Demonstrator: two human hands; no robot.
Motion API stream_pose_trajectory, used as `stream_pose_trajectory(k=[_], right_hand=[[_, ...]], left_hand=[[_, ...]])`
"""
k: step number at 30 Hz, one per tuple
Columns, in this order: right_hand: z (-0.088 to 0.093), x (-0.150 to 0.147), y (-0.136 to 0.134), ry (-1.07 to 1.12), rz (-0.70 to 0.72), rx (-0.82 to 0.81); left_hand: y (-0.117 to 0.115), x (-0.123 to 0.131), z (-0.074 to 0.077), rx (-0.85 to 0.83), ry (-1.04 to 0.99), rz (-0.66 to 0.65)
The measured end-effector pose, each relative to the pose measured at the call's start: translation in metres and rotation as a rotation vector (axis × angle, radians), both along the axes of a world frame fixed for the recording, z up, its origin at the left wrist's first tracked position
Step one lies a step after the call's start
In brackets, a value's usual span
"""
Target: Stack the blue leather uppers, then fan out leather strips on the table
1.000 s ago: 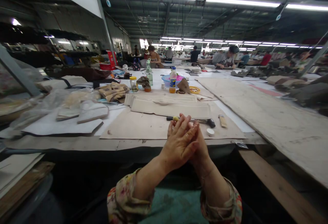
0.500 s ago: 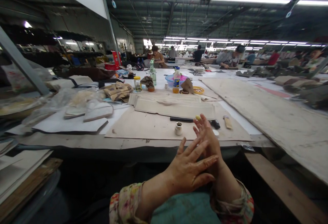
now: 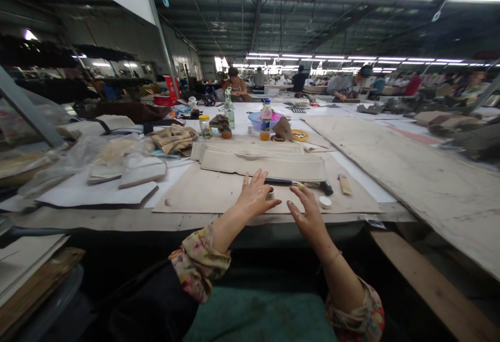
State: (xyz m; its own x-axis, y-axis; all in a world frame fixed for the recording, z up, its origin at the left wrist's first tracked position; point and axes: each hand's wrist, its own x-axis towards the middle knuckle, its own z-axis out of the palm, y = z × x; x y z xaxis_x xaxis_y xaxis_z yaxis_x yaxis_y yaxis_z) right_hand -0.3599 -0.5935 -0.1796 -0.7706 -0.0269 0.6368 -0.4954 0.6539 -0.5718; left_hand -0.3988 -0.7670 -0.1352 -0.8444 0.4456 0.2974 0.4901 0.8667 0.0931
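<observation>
My left hand (image 3: 255,196) reaches over the near part of the table with its fingers spread, holding nothing. Just behind it a small white jar (image 3: 272,193) is mostly hidden. To the right, my right hand (image 3: 308,210) has its fingers apart and is empty, with something yellow on one fingertip. A hammer (image 3: 326,187) with a black handle lies flat beyond both hands. Beside its head are a round white lid (image 3: 325,202) and a flat brush (image 3: 344,184). Long pale strips (image 3: 261,163) lie stacked behind the hammer, on a beige sheet (image 3: 203,191).
Bottles (image 3: 265,120), a yellow-lidded jar (image 3: 204,126) and a blue basin (image 3: 255,120) stand farther back. Folded cloth gloves (image 3: 174,138) and plastic-wrapped pieces (image 3: 142,170) lie left. A large pale sheet (image 3: 398,165) covers the right. Several people work in the background.
My hands were together, one crossing the other, in front of the table. They have come apart: the left moved forward and left over the jar, the right a little lower.
</observation>
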Motion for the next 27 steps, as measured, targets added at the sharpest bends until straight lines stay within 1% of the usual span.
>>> stream_pose_trajectory(k=[3, 5, 8, 11, 13, 15, 17, 19, 20, 21, 22, 25, 26, 27], right_hand=[[-0.001, 0.001, -0.001, -0.002, -0.002, 0.043], [-0.001, 0.002, 0.0, 0.002, -0.011, 0.083], [0.0, 0.002, 0.0, 0.009, -0.037, 0.153], [0.0, 0.002, -0.001, 0.024, -0.066, 0.233], [0.0, 0.003, -0.004, 0.04, -0.085, 0.294], [0.003, 0.006, -0.007, 0.065, -0.113, 0.349], [0.007, 0.011, -0.009, 0.088, -0.138, 0.391], [0.013, 0.017, -0.011, 0.108, -0.155, 0.426], [0.015, 0.02, -0.012, 0.119, -0.166, 0.443], [0.018, 0.023, -0.013, 0.127, -0.175, 0.468], [0.019, 0.026, -0.015, 0.138, -0.19, 0.492], [0.021, 0.03, -0.017, 0.165, -0.248, 0.541], [0.022, 0.031, -0.017, 0.176, -0.262, 0.549], [0.022, 0.031, -0.017, 0.185, -0.267, 0.558]], left_hand=[[0.004, -0.007, -0.004, -0.064, -0.007, -0.019], [0.004, -0.009, -0.004, -0.077, -0.008, -0.033], [0.002, -0.003, 0.004, -0.019, 0.039, -0.025], [0.003, 0.016, 0.019, 0.12, 0.13, -0.036], [0.008, 0.035, 0.023, 0.191, 0.143, -0.094], [0.015, 0.056, 0.02, 0.215, 0.118, -0.175], [0.021, 0.075, 0.013, 0.196, 0.108, -0.268], [0.023, 0.086, 0.007, 0.158, 0.144, -0.362], [0.022, 0.087, 0.007, 0.145, 0.172, -0.385], [0.021, 0.086, 0.008, 0.143, 0.202, -0.378], [0.018, 0.082, 0.011, 0.152, 0.23, -0.34], [0.013, 0.069, 0.022, 0.201, 0.283, -0.142], [0.012, 0.068, 0.024, 0.204, 0.293, -0.11], [0.013, 0.07, 0.024, 0.193, 0.302, -0.121]])
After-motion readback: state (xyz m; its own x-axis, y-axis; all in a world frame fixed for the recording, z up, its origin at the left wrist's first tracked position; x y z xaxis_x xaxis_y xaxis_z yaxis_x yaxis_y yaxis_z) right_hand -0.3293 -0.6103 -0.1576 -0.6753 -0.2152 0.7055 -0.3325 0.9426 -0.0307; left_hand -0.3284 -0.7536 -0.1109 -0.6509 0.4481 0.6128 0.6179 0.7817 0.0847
